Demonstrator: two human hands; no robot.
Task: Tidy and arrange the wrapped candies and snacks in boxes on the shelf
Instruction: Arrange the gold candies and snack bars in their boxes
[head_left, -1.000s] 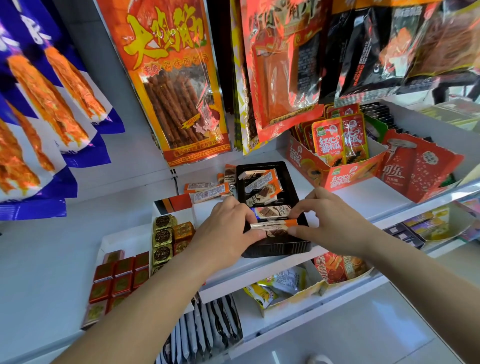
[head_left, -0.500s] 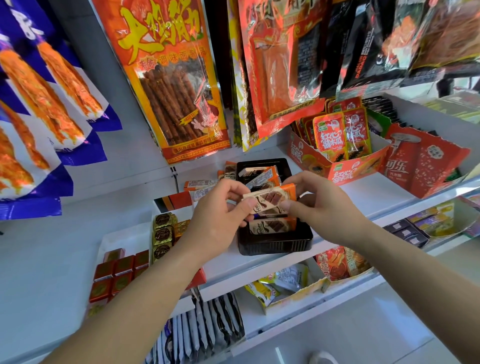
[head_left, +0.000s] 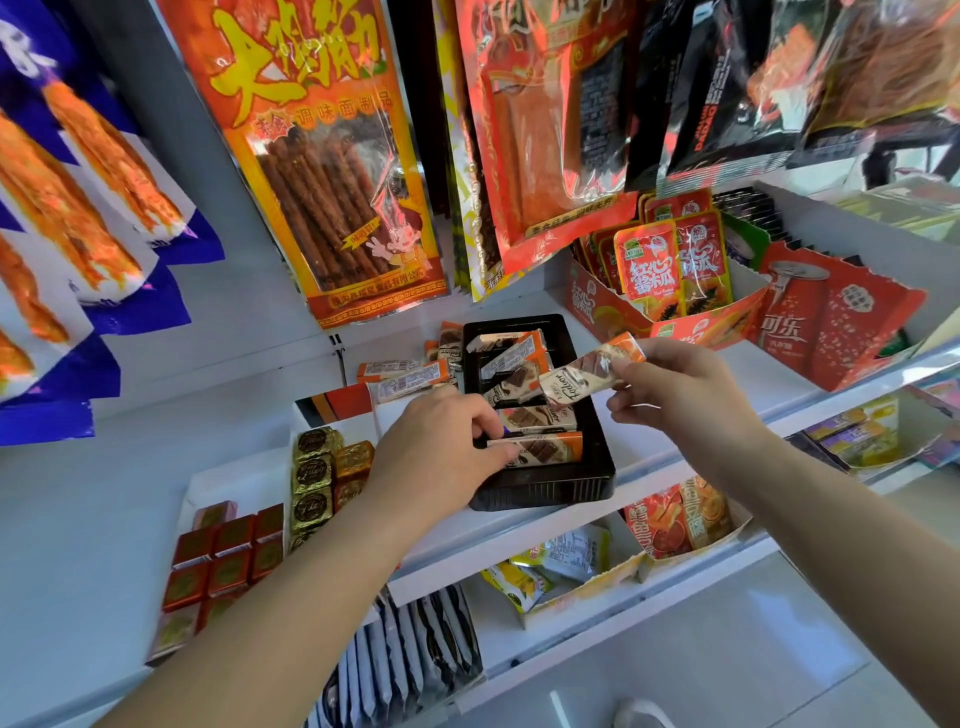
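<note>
A black tray on the white shelf holds several white-and-orange wrapped chocolate bars. My right hand pinches one such bar by its orange end and holds it tilted above the tray's right side. My left hand reaches into the tray's front left corner, its fingertips on the nearest bar. More bars lie loose on the shelf behind and left of the tray.
Gold-wrapped candies and red square candies sit in white boxes to the left. A red box of papaya snack packets stands at right. Large snack bags hang above. Lower shelves hold more packets.
Both hands lifted one bar out of the tray. Now my right hand alone holds it up and to the right, while my left hand has gone back down to the front bar.
</note>
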